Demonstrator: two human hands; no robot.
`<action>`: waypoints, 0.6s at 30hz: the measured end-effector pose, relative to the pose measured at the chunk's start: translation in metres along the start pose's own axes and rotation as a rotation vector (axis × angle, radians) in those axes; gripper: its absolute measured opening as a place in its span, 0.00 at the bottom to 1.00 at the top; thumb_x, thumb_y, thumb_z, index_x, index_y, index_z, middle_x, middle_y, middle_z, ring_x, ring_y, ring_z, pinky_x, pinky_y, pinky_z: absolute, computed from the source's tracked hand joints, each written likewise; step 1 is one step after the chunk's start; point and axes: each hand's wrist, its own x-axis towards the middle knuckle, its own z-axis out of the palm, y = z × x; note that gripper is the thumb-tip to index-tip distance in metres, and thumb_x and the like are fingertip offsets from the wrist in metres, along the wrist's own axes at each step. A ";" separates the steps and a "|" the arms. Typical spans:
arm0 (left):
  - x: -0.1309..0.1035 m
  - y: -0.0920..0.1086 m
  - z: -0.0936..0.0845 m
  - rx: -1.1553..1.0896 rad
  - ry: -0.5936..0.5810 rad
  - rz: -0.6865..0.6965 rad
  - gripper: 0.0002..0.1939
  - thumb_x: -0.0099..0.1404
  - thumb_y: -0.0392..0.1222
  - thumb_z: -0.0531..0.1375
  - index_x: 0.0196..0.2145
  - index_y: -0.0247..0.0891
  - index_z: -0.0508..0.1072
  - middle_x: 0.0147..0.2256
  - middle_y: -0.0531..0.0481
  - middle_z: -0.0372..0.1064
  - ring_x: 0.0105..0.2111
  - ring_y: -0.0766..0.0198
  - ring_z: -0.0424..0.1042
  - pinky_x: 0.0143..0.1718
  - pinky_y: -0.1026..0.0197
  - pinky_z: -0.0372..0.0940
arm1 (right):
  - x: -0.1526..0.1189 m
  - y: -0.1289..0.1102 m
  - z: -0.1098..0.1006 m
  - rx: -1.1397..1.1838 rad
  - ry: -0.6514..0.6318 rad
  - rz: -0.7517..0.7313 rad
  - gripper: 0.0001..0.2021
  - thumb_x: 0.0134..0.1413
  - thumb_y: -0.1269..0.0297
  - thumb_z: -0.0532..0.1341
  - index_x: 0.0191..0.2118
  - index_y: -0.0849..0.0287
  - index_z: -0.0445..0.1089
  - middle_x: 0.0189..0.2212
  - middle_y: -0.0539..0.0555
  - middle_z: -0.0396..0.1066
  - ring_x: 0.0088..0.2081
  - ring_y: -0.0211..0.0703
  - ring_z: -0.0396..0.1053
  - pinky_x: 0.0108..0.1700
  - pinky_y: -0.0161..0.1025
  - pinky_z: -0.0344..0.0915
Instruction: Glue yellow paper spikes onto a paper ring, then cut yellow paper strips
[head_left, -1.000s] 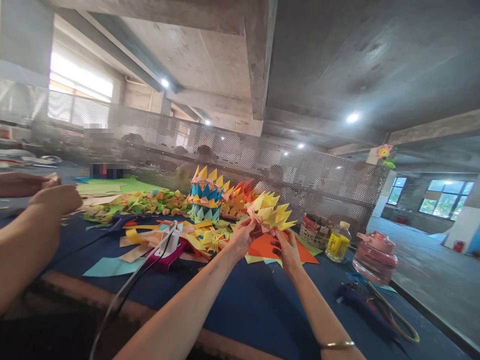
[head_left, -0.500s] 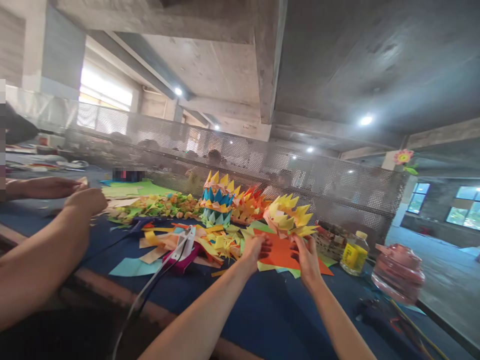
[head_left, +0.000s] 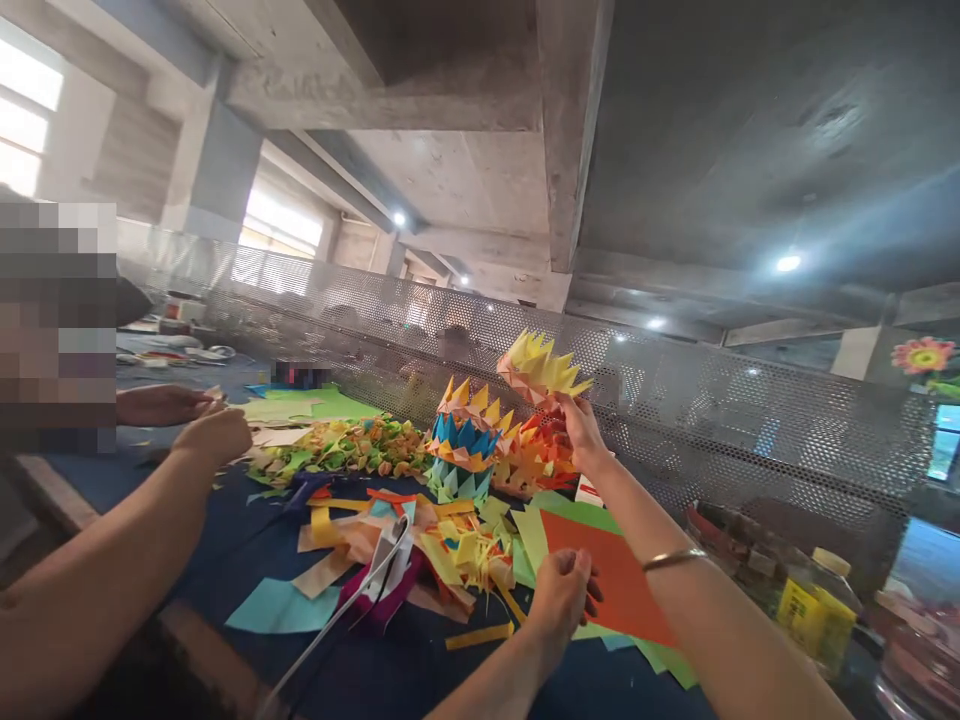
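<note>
Right hand (head_left: 582,432): gripping yellow-and-pink paper crown (head_left: 538,368) by its lower edge | Crown position: raised above orange crowns (head_left: 525,468), right of stacked crowns (head_left: 463,442) | Left hand (head_left: 559,600): released, fingers half-curled (near orange sheet (head_left: 619,575) on the worktop (head_left: 401,682))

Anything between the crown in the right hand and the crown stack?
Nothing visible stands between the yellow-tipped crown in the right hand and the top of the crown stack; the red-orange crowns sit lower, beside it.
</note>
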 end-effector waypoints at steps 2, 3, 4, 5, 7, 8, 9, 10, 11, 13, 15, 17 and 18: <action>0.002 0.000 0.002 0.063 0.023 0.006 0.21 0.64 0.57 0.55 0.24 0.36 0.65 0.15 0.58 0.60 0.10 0.72 0.55 0.14 0.67 0.46 | 0.015 0.003 0.019 -0.009 -0.017 0.029 0.15 0.60 0.58 0.57 0.49 0.60 0.65 0.44 0.55 0.69 0.39 0.41 0.70 0.39 0.43 0.70; 0.003 0.000 0.003 0.087 0.030 0.011 0.22 0.62 0.59 0.55 0.22 0.37 0.64 0.14 0.57 0.60 0.10 0.72 0.54 0.13 0.66 0.44 | 0.022 0.006 0.026 -0.015 -0.020 0.042 0.15 0.60 0.58 0.57 0.50 0.60 0.65 0.45 0.55 0.68 0.40 0.41 0.70 0.40 0.44 0.70; 0.004 0.000 0.003 0.105 0.033 0.016 0.23 0.59 0.62 0.56 0.21 0.38 0.63 0.13 0.55 0.60 0.09 0.71 0.54 0.13 0.65 0.43 | 0.028 0.010 0.033 -0.021 -0.023 0.053 0.15 0.60 0.58 0.57 0.50 0.60 0.65 0.46 0.56 0.68 0.41 0.42 0.70 0.41 0.45 0.70; 0.005 0.000 0.004 0.119 0.032 0.021 0.24 0.57 0.64 0.56 0.20 0.40 0.63 0.13 0.54 0.59 0.09 0.70 0.54 0.13 0.64 0.43 | 0.034 0.015 0.038 -0.028 -0.026 0.062 0.16 0.60 0.58 0.57 0.50 0.60 0.65 0.46 0.56 0.68 0.41 0.42 0.70 0.41 0.45 0.70; 0.005 0.000 0.005 0.141 0.026 0.034 0.26 0.53 0.68 0.56 0.17 0.42 0.61 0.12 0.51 0.59 0.09 0.69 0.53 0.14 0.63 0.44 | 0.043 0.025 0.045 -0.046 -0.040 0.076 0.16 0.60 0.59 0.57 0.50 0.60 0.65 0.47 0.56 0.68 0.42 0.43 0.70 0.42 0.46 0.69; 0.005 0.000 0.006 0.149 0.021 0.041 0.26 0.51 0.69 0.56 0.16 0.43 0.60 0.12 0.50 0.59 0.09 0.68 0.53 0.15 0.62 0.45 | 0.046 0.030 0.047 -0.056 -0.051 0.080 0.15 0.60 0.59 0.58 0.50 0.60 0.65 0.47 0.56 0.68 0.42 0.43 0.70 0.43 0.46 0.69; 0.005 0.000 0.006 0.155 0.017 0.048 0.27 0.50 0.69 0.56 0.15 0.44 0.59 0.12 0.49 0.58 0.09 0.68 0.53 0.15 0.61 0.45 | 0.050 0.035 0.049 -0.067 -0.064 0.083 0.15 0.60 0.59 0.58 0.50 0.60 0.65 0.47 0.56 0.68 0.43 0.43 0.69 0.43 0.46 0.69; 0.004 0.000 0.007 0.159 0.016 0.055 0.27 0.49 0.70 0.56 0.14 0.44 0.59 0.12 0.49 0.58 0.09 0.68 0.53 0.15 0.60 0.46 | 0.052 0.040 0.050 -0.077 -0.079 0.084 0.15 0.60 0.59 0.58 0.50 0.60 0.65 0.48 0.56 0.67 0.43 0.44 0.69 0.43 0.47 0.69; 0.004 0.000 0.008 0.161 0.019 0.060 0.26 0.48 0.70 0.56 0.14 0.44 0.59 0.12 0.49 0.58 0.09 0.68 0.52 0.16 0.59 0.46 | 0.054 0.044 0.052 -0.086 -0.093 0.084 0.15 0.60 0.59 0.58 0.50 0.60 0.65 0.48 0.56 0.67 0.44 0.44 0.69 0.44 0.47 0.69; 0.002 0.000 0.010 0.165 0.028 0.069 0.26 0.48 0.69 0.56 0.13 0.44 0.59 0.13 0.49 0.58 0.10 0.67 0.53 0.16 0.58 0.47 | 0.057 0.051 0.053 -0.106 -0.119 0.083 0.16 0.60 0.59 0.58 0.51 0.60 0.65 0.48 0.56 0.67 0.44 0.44 0.69 0.44 0.47 0.69; 0.001 0.000 0.012 0.166 0.031 0.076 0.25 0.48 0.67 0.56 0.12 0.43 0.59 0.13 0.47 0.59 0.11 0.67 0.54 0.16 0.57 0.49 | 0.059 0.057 0.054 -0.127 -0.136 0.080 0.16 0.60 0.59 0.58 0.51 0.60 0.65 0.48 0.56 0.67 0.44 0.44 0.69 0.44 0.47 0.69; -0.001 0.000 0.012 0.166 0.031 0.077 0.25 0.49 0.65 0.57 0.12 0.43 0.59 0.15 0.46 0.61 0.12 0.66 0.55 0.17 0.57 0.50 | 0.061 0.063 0.055 -0.150 -0.148 0.064 0.16 0.61 0.59 0.57 0.51 0.60 0.65 0.48 0.56 0.67 0.44 0.44 0.69 0.44 0.47 0.69; -0.002 0.000 0.012 0.166 0.033 0.075 0.24 0.49 0.63 0.57 0.12 0.43 0.59 0.15 0.45 0.62 0.12 0.65 0.56 0.17 0.57 0.51 | 0.062 0.066 0.055 -0.162 -0.151 0.049 0.15 0.61 0.59 0.57 0.51 0.60 0.65 0.48 0.56 0.67 0.44 0.44 0.69 0.44 0.47 0.69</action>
